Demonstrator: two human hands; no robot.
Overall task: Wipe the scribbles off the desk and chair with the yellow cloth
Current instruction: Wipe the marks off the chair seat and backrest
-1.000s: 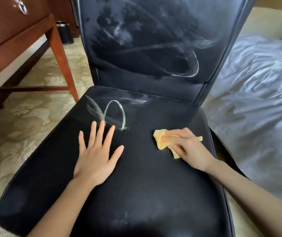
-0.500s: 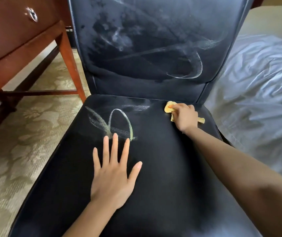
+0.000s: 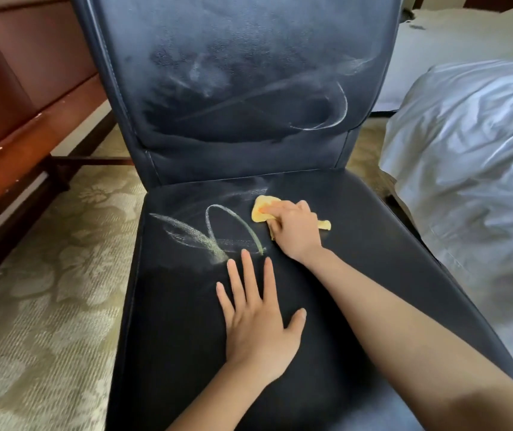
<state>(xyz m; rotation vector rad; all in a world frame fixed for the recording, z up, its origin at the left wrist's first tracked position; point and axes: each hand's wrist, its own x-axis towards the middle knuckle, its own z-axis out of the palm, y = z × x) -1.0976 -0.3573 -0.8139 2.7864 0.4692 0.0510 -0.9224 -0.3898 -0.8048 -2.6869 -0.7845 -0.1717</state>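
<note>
Crumpled rather than folded, the yellow cloth lies on the chair seat toward its rear, a little right of the middle. Its long axis runs across the seat, roughly side to side. The wider, bunched end points left and slightly toward the backrest, and a small corner pokes out on the right of the hand covering it.

The right hand sits on top of the cloth, knuckles up, with its fingers curled over the fabric and pressing it to the seat. Its forearm reaches in diagonally from the lower right. The cloth's left end is just beside the right-hand stroke of the seat scribble (a pale loop with a smeared streak trailing off to its left), though I cannot tell whether they touch.

The left hand lies palm down on the seat, fingers straight and spread, thumb out to the right, holding nothing. Its fingertips point at the backrest, and the longest ones stop just short of the scribble's lower edge. The two hands are apart, the left one nearer the camera.

On the backrest a second scribble shows as a white curve amid hazy smudges. A reddish wooden desk stands to the left, a rumpled white bed sheet lies to the right, and patterned carpet covers the floor. Between the cloth and the seat scribble there is only bare black seat.
</note>
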